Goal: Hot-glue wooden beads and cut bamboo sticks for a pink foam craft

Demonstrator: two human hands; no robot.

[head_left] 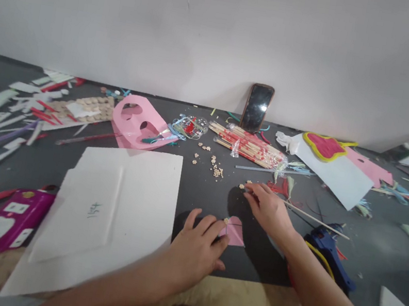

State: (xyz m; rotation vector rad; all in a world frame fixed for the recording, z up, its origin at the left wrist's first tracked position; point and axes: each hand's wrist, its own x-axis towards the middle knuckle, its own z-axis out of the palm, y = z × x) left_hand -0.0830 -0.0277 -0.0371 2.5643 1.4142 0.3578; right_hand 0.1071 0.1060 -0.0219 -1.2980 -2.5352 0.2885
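My left hand [203,241] lies palm down with its fingers spread, its fingertips at the left edge of a small pink heart-shaped paper [236,233]. A tiny pale piece [225,221] sits on that edge by the fingers. Further right, my right hand [271,211] reaches over the dark table, thumb and index finger apart. Its fingertips are right at a couple of small light wooden pieces [241,186]; no grip on them shows. More such flower-like wooden pieces [217,171] lie scattered left of that hand.
White foam boards [146,195] lie left, beside a purple packet [11,220]. A blue glue gun [332,253] is near my right forearm, with a thin stick [314,219] beyond. Behind are bundled sticks [248,147], a phone [257,107] against the wall and a pink mask-like cutout [137,118].
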